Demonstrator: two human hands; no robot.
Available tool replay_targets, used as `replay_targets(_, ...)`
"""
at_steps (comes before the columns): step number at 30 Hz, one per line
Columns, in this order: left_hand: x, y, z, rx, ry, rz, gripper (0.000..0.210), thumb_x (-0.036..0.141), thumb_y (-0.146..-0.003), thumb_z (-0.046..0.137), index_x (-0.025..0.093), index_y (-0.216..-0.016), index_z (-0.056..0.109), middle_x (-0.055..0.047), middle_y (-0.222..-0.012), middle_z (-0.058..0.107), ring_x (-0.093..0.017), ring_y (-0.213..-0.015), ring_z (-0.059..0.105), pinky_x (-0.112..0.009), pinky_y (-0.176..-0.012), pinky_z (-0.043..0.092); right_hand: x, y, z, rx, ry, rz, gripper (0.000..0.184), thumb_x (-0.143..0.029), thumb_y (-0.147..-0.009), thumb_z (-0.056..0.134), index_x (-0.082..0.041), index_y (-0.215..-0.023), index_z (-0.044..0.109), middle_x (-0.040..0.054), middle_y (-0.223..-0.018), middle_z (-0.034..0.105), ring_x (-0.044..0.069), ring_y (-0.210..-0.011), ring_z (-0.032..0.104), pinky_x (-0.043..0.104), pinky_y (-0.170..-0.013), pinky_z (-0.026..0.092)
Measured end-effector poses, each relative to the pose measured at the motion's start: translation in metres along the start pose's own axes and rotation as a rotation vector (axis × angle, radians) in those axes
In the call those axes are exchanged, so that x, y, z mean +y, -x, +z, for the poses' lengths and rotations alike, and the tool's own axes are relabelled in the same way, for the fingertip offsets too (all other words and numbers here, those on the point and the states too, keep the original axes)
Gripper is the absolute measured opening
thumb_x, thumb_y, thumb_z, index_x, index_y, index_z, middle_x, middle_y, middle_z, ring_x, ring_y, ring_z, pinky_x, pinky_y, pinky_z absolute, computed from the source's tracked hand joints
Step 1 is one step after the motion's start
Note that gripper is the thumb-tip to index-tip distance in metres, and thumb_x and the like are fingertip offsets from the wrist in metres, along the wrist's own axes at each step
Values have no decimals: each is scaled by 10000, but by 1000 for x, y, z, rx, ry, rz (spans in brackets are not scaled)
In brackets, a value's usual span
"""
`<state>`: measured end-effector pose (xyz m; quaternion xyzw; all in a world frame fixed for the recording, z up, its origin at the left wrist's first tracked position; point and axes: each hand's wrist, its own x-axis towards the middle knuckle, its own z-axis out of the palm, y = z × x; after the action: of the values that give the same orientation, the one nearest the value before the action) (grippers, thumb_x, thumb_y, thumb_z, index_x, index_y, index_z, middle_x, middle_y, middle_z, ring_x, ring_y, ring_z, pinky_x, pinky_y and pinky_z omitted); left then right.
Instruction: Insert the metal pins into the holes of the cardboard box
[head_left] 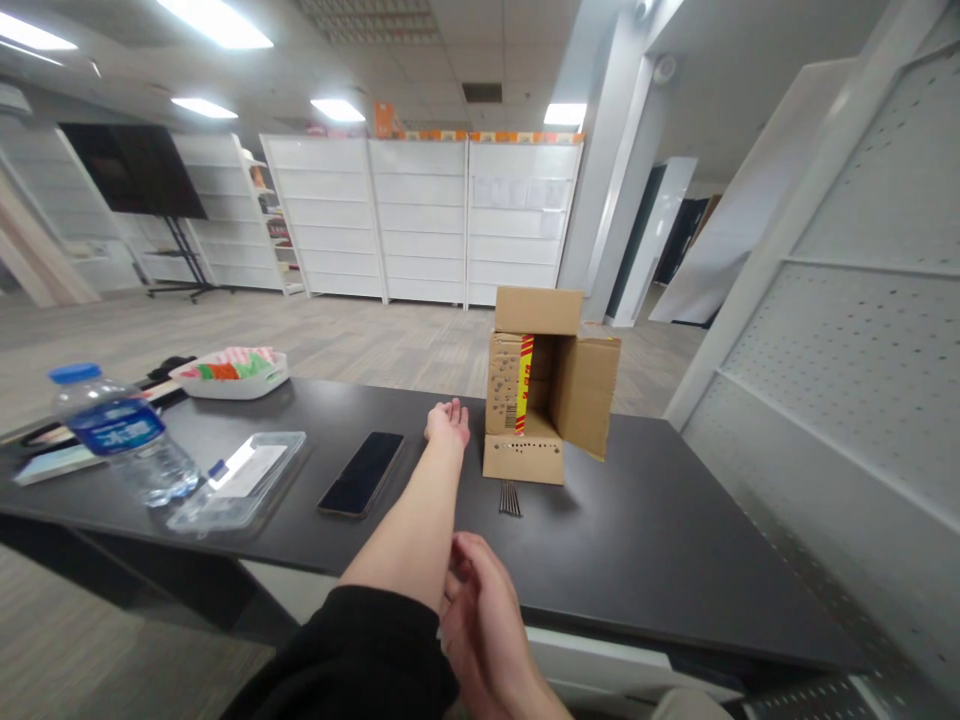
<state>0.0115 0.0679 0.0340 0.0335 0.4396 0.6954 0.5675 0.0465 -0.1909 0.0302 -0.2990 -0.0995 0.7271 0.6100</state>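
My left hand (pixel 448 422) reaches out over the dark table, beside the left side of an open cardboard box (pixel 504 385). Its fingers are loosely bent and apart, and I see nothing in them. Nearer to me, my right hand (pixel 486 615) is against or very close to the left forearm, by the edge of the black sleeve (pixel 367 640). Its fingers curve loosely, partly hidden, with no object showing between them. The box stands with its opening towards me, flaps spread, one side pierced with many holes. Several nails or screws (pixel 510 499) lie in a row before its lower flap.
Left of my arm lie a black phone (pixel 362 474) and a clear plastic case (pixel 244 480). A water bottle (pixel 124 430) stands behind the case's left end, and a white basket (pixel 232 385) holds colourful packets. A perforated panel (pixel 862 300) borders the table (pixel 645 540) on the right.
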Motion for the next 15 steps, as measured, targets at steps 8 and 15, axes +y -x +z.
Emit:
replay_targets(8,11,-6,13,-10,113,-30,329,12,-743,466,219,-986,544,-12,-804,592,-113,-832,675,-305,-863,554,12,37,-16,-35,175,-64,355,-508,-728,766,-212,-680,576,-22,-592,563,139,-534,529,225,-471,364)
replay_targets(15,10,0,10,7,133,-33,434,-17,-746,452,230,-1087,555,-10,-803,591,-98,-787,673,-290,-840,564,5,36,-2,6,267,-261,388,-459,-669,818,-229,-946,673,-2,-741,627,175,-678,560,270,-613,455)
